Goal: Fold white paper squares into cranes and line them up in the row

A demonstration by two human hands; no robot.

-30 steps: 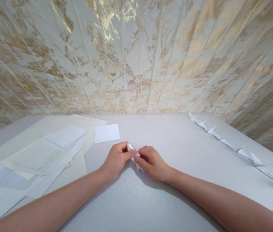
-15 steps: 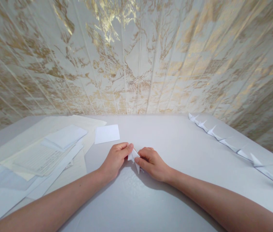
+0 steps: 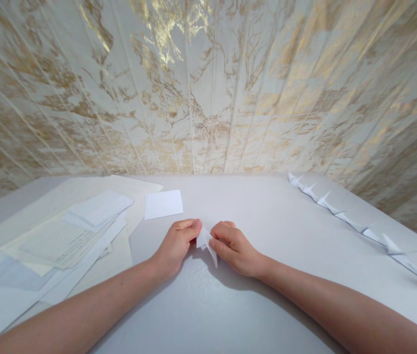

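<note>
A small folded white paper crane is held between my two hands above the middle of the table. Thumb and fingers of my left hand pinch its upper left part. My right hand is closed on its right side, with the thumb on top and the other fingers curled behind. One narrow paper point hangs down towards me between the hands. My fingers cover part of the folds.
Several folded white paper cranes stand in a row along the right table edge. Loose papers and sheets overlap on the left. A white paper square lies just beyond my left hand. Behind the table rises a gold-patterned wall.
The paper crane has turned slightly between my fingers, and its lower point has swung a little to the right. Both hands have shifted only slightly and keep their grip.
</note>
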